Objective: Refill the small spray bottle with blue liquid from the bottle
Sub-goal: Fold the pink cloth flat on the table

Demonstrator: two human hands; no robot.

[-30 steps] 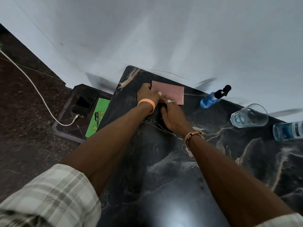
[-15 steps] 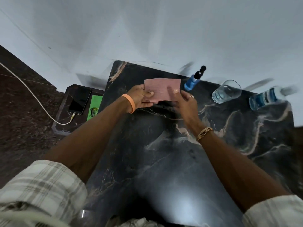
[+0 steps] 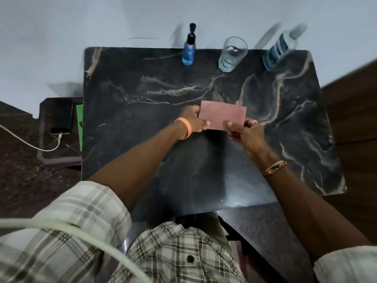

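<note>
While the small spray bottle [image 3: 188, 50] waits at the far edge of the bench [image 3: 122, 88], both hands are busy with a pink sheet [image 3: 222, 116]. A second ago this sheet lay flat on the bench, near the far edge, with the hands pressing on it. Now it is up off the bench and held over the middle. The left hand [image 3: 193, 121] pinches its left edge. The right hand [image 3: 245, 132] pinches its near right corner, thumb on top.

The spray bottle stands upright with its black top on. Just beside it, to the right, is a clear glass [image 3: 232, 54]. Next comes the big bottle [image 3: 279, 51] with the blue liquid, its top blurred. All three are well apart from the hands, and no one touches them.

So the refill has likely not begun. The pink sheet may be meant to be rolled up to help the pour, or to wipe drips, but that is only a guess. The black top would have to come off first.

On a low stand to the left lies a phone [image 3: 61, 115] on a white cable [image 3: 30, 145].
</note>
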